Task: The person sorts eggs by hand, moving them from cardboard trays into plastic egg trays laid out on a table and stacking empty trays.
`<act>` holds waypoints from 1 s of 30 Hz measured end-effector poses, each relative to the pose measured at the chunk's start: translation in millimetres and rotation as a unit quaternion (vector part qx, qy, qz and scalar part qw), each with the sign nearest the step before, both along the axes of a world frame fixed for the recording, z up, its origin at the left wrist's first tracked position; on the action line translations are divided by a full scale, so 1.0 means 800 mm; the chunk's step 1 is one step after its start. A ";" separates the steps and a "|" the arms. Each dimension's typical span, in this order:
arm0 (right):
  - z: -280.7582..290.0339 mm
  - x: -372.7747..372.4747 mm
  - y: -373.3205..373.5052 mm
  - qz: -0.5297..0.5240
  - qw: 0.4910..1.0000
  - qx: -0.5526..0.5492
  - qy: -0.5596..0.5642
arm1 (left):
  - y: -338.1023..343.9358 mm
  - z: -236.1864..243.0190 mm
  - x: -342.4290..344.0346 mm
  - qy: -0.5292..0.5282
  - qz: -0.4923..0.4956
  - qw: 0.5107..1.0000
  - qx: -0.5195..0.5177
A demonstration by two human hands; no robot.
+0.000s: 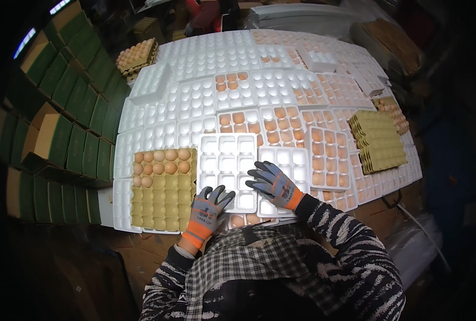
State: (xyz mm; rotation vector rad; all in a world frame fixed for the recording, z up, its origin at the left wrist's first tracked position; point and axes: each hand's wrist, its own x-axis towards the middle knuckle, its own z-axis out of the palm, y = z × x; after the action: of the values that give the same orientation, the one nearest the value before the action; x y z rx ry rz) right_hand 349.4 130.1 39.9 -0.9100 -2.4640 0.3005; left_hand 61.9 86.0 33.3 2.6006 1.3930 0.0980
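Observation:
My left hand (210, 213), in a grey glove with an orange cuff, rests at the lower left corner of an empty white foam egg tray (226, 152), fingers apart. Just right of that, my right hand (273, 184), gloved alike, has its fingers spread across the seam with a second empty white tray (283, 156). Left of them lies a yellow pulp tray (163, 206) with several brown eggs (158, 168) in its back rows. A filled white tray (328, 158) sits to the right.
Many foam trays (206, 53), some with eggs, cover the work surface. Stacked yellow trays (377, 142) stand at right, another egg stack (136, 56) at back left. Green cartons (67, 144) are piled left. A person in red (206, 16) is at the back.

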 end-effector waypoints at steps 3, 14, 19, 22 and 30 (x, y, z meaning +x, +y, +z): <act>-0.004 0.039 -0.014 -0.269 0.960 -0.034 -0.071 | -0.028 0.018 0.004 -0.006 0.002 1.000 -0.022; -0.075 0.200 0.001 -0.351 0.905 -0.113 -0.211 | -0.004 -0.055 0.069 -0.030 -0.056 0.998 -0.025; -0.086 0.267 0.024 -0.323 0.921 -0.110 -0.188 | 0.009 -0.035 0.110 -0.138 -0.074 0.984 -0.086; -0.060 0.261 0.037 -0.342 0.902 -0.141 -0.223 | 0.018 -0.022 0.083 -0.223 -0.061 0.969 -0.091; 0.043 -0.076 0.075 -0.080 0.982 -0.126 0.111 | 0.093 -0.021 -0.146 -0.120 0.256 0.956 0.082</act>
State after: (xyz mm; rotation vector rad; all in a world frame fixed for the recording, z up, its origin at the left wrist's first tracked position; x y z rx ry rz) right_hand 288.3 189.8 74.7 -1.1073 -2.1651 0.6334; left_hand -55.1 160.7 16.5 2.1762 1.9873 0.6015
